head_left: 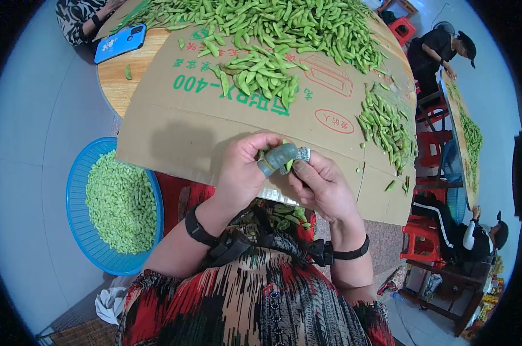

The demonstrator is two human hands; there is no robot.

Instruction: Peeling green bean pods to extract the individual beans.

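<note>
My left hand [244,170] and my right hand [328,187] meet over the near edge of the cardboard, both closed around a green soybean pod [288,165]. Fingers cover most of that pod. A grey-green rubber finger cover [279,157] sits on my left thumb, and patterned tape [303,154] wraps a right-hand finger. Ahead lies a small heap of pods [258,72] on the cardboard sheet [174,138], with a large pile of pods [307,26] behind it. Left of my lap, a blue basket [75,216] holds shelled beans [123,202].
More pods [388,127] lie at the cardboard's right. A blue phone [121,43] rests on the wooden table [118,81], near another person's arm [94,23]. Two people sit at another pod-covered table [460,115] at right, among red stools [420,239]. Loose pods [287,216] are on my lap.
</note>
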